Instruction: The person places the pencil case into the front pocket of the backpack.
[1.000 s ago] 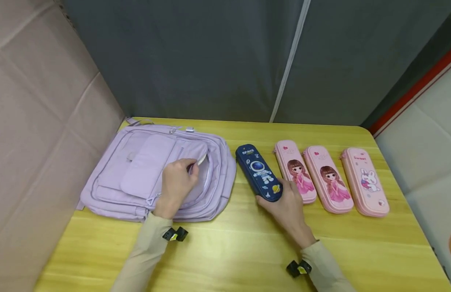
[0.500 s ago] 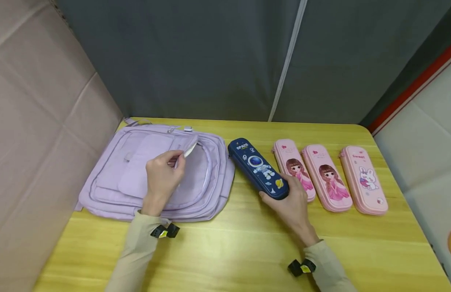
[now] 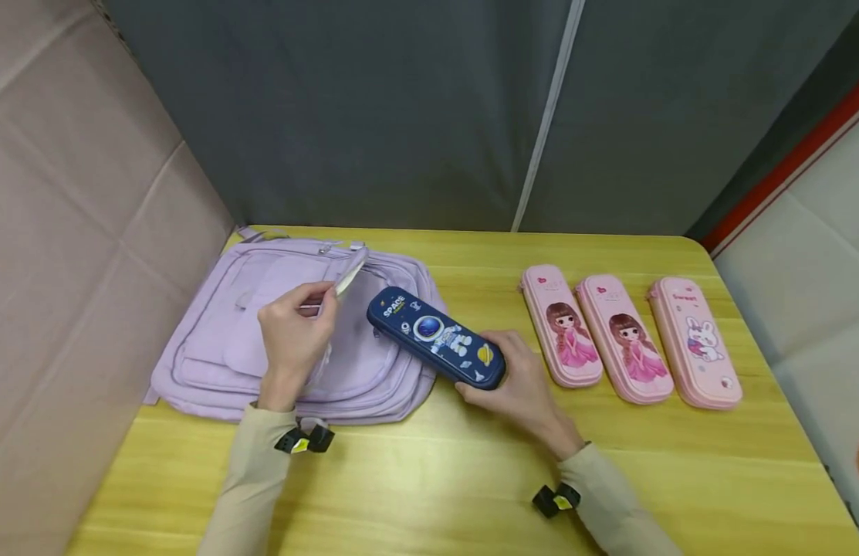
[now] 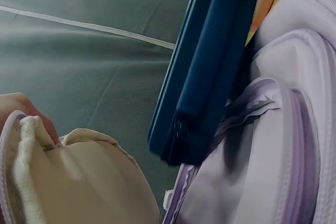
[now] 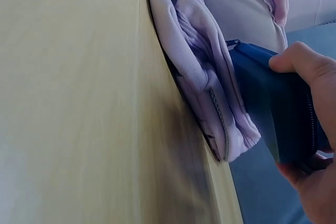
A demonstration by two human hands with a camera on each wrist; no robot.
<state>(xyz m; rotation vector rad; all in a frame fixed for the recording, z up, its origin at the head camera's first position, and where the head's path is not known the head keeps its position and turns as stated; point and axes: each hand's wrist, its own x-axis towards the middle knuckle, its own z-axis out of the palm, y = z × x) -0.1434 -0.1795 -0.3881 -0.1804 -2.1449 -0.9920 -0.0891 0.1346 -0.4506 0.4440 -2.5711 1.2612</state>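
A lavender backpack (image 3: 214,332) lies flat on the table, its front pocket unzipped. My left hand (image 3: 297,332) pinches the edge of the pocket flap (image 4: 100,177) and holds it lifted, so the pale lining shows. In my right hand (image 3: 515,378) is a navy pencil case (image 3: 436,337) with an astronaut print, gripped by its near end. The far end of the case hangs over the right part of the backpack, by the pocket opening (image 4: 252,108) in the left wrist view. From the right wrist view, my thumb (image 5: 299,59) presses on the case's side.
Two pink pencil cases with a doll print, the left one (image 3: 561,326) and the right one (image 3: 623,340), lie on the yellow wooden table (image 3: 429,486). A pink rabbit case (image 3: 694,344) lies right of them. A dark curtain (image 3: 373,116) stands behind.
My right hand has carried the navy pencil case left, from beside the backpack to above it, turning it flatter. My left hand has drawn the pocket flap left and farther open.
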